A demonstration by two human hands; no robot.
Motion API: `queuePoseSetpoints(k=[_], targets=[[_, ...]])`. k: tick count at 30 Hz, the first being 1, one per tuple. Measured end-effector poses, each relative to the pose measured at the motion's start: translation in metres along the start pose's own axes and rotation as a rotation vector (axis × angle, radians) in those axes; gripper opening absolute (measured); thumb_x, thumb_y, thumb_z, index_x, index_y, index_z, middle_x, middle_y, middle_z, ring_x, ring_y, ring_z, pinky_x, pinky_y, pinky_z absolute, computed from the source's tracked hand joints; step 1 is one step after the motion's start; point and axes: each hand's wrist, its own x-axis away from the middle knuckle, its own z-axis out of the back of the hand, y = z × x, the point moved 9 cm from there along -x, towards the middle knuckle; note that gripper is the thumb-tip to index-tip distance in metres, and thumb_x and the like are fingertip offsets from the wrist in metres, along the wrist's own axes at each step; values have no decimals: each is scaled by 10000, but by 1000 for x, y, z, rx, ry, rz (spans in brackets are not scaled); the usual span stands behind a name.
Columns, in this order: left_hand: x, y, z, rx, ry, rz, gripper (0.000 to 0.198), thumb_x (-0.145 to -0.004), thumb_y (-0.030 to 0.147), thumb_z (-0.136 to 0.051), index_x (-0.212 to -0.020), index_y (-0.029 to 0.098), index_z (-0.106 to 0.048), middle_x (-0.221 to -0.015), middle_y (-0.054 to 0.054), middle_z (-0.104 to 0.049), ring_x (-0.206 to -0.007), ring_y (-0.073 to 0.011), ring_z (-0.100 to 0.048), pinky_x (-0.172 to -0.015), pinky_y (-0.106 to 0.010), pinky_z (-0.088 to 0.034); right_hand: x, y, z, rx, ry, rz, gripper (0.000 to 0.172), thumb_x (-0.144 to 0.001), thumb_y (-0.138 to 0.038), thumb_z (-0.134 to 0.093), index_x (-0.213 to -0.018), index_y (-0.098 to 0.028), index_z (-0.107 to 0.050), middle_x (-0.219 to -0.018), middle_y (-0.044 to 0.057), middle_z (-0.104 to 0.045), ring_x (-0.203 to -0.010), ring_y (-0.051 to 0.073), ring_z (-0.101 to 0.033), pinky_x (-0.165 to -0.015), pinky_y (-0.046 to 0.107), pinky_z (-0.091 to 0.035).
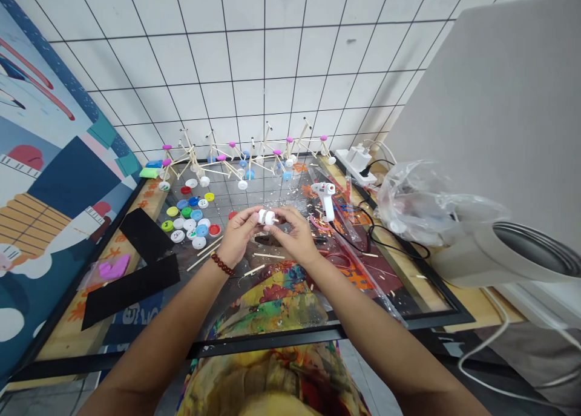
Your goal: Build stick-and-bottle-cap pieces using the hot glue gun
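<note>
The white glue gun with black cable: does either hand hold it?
No, the white glue gun sits apart from the left hand and right hand, which hold small white round pieces.

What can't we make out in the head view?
All head view:
- White piece: far side, hidden by its front and the left hand and right hand.
- Red cap: partly behind the left hand.
- White cap: markings too small.
- Pale round object: cut off by right edge.

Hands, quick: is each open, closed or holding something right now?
Left hand: closed, holding the white piece.
Right hand: closed, holding the same white piece.
</note>
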Motion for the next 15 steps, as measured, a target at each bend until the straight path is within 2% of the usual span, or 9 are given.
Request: queuePoseSetpoints(k=[5, 11, 15], targets=[[0, 1, -2, -12, 15, -6, 380, -630, 365, -859, -938, 167, -758, -918, -57, -755, -830, -151, -670, -769, -261, -530, 0, 0, 0, -20, 8, -14, 283, -815, -375, -732, -1045, -215, -687, -910, 29, -620, -767, 151, -561, -720, 302, -504], [1, 4, -6, -21, -43, -8, 399, -607, 242, -872, -981, 172, -753, -938, -56, -760, -837, -146, -678, -802, -268, -533, 0, 3, -2, -37, -13, -15, 284, -834, -353, -714, -1087, -228, -683, -949, 34, -630, -771, 148, -574, -731, 305, -502], [2, 6, -5, -30, -60, -7, 380, -586, 198, -877, -941, 168, -744, -911, -48, -758, -825, -148, -682, -780, -267, -545, 1, 3, -2, -25, -22, -2, 287, -847, -350, -699, -1111, -240, -680, -973, 39, -634, -796, 155, -583, -754, 316, -509]])
